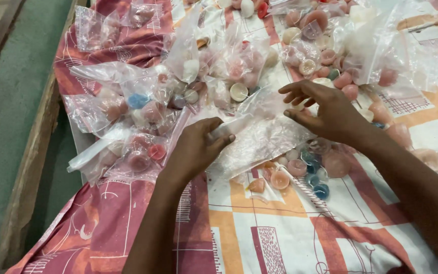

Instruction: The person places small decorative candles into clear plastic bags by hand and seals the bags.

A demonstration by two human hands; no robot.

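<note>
So the desk [290, 238] is covered with a patterned red, orange and white cloth [102, 223], and it's pretty crowded. Clear bags of small candles [128, 104] are heaped along the far-left side, and more loose pink, cream and blue candles [300, 167] sit right below the hands, touching the bag being handled. Another pile of bags and loose candles [325, 56] crowds in behind the right hand, so there's not much free room.

The clear plastic bag [259, 134] lies in the middle between both hands, its long axis running roughly left to right. The left hand [193, 147] has its grip clamped on the bag's left edge, thumb on top. The right hand [325, 109] presses the other end, fingers partly spread; can't tell if it's pinching.
</note>
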